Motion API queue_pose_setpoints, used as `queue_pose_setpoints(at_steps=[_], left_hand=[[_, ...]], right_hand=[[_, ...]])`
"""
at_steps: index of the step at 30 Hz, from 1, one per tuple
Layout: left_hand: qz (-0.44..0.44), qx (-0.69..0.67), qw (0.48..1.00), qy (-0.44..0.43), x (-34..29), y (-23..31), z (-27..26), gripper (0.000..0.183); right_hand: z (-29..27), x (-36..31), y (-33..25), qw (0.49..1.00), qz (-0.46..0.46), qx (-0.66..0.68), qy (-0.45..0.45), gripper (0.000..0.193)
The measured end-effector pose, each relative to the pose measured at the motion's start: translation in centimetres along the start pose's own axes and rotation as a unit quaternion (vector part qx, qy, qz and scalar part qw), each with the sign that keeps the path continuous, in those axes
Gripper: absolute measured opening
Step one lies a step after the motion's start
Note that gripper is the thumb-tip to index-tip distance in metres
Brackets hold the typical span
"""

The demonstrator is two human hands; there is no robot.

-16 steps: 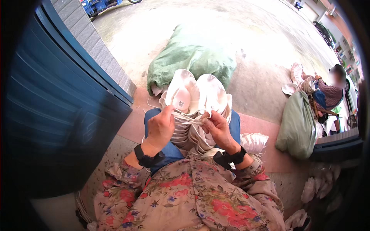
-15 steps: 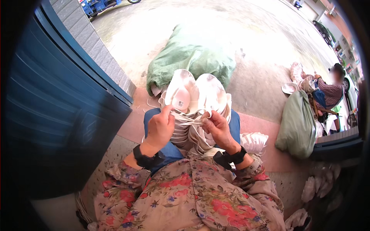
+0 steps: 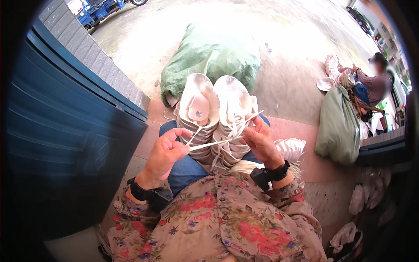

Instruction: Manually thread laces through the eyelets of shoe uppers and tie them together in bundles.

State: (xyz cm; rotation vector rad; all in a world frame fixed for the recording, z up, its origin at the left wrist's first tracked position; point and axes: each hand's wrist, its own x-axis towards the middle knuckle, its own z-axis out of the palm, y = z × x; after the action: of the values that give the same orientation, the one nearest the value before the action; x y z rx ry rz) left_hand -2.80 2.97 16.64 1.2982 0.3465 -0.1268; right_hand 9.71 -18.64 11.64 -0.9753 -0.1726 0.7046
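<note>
White shoe stacks, two side by side at my blue jeans, serve as landmark. Left grip, left of the stacks on their near side: thumb and fingertips pinched on a white lace, which runs taut across the stacks' front. Right grip, against the stacks' right side: fingers closed on the lace, one end sticking out beyond them. Green sack lies just beyond the stacks.
</note>
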Motion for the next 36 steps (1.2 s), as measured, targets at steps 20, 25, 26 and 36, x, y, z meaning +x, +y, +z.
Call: queue_pose_setpoints(at_steps=[20,25,26,36], left_hand=[[0.109,0.557,0.808,0.161,17.1,-4.8,-7.9,0.044],[0.174,0.652,0.705,0.219,18.1,-4.0,-7.2,0.017],[0.175,0.651,0.706,0.22,18.1,-3.5,-7.5,0.017],[0.131,0.648,0.737,0.142,19.7,-5.5,-7.4,0.021]], right_hand=[[-1.4,-3.9,-4.6,0.991,0.034,0.0,-0.126,0.029],[-4.9,-3.7,-5.0,0.997,-0.037,0.025,0.057,0.019],[-5.4,-3.7,-5.4,0.997,-0.037,0.023,0.057,0.019],[-2.0,-2.5,-6.1,0.999,-0.034,0.001,-0.028,0.016]])
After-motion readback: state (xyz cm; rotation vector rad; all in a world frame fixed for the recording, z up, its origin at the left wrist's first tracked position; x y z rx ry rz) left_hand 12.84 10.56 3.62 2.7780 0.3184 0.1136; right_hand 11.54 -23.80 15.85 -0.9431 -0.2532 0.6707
